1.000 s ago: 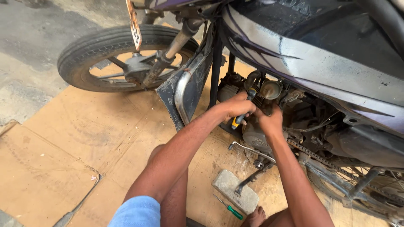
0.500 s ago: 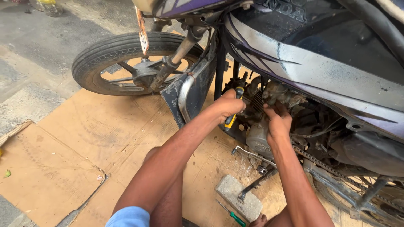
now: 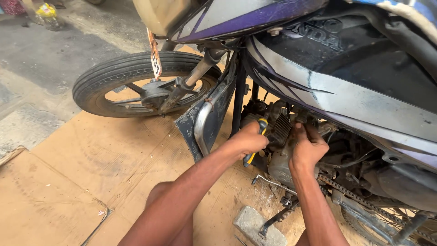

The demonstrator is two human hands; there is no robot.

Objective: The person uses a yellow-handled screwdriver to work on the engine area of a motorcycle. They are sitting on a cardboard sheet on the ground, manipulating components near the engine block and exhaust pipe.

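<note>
Change noted: over the last second the view has moved in closer and lower on the motorcycle (image 3: 346, 91), and both hands have gone deeper under the tank panel, against the engine (image 3: 282, 136). A second ago they worked a little lower and nearer the frame; now they sit higher, at the finned part of the engine. In my judgement the work has moved from reaching in to bearing on one fitting there; the fitting itself is hidden behind the fingers.

Motorcycle: black and purple bodywork with grey stripes, scuffed and dusty. It stands on flattened cardboard (image 3: 91, 173) laid over the concrete floor (image 3: 54, 54). The front wheel (image 3: 136, 84) is turned to the left of the view, with the fork leg running down to its hub. A dented dark leg guard (image 3: 207, 123) hangs ahead of the engine. The drive chain (image 3: 359, 205) runs uncovered toward the rear.

Engine: grimy, oily, finned, sitting low in the frame between the two hands.

Stone block (image 3: 257, 225): grey, under the foot of the side stand.

Left hand (image 3: 248, 141): closed around a screwdriver (image 3: 255, 146) with a yellow and black handle; its tip cannot be seen.

Right hand (image 3: 307, 148): curled tight on an engine part; what it grips cannot be told.
</note>
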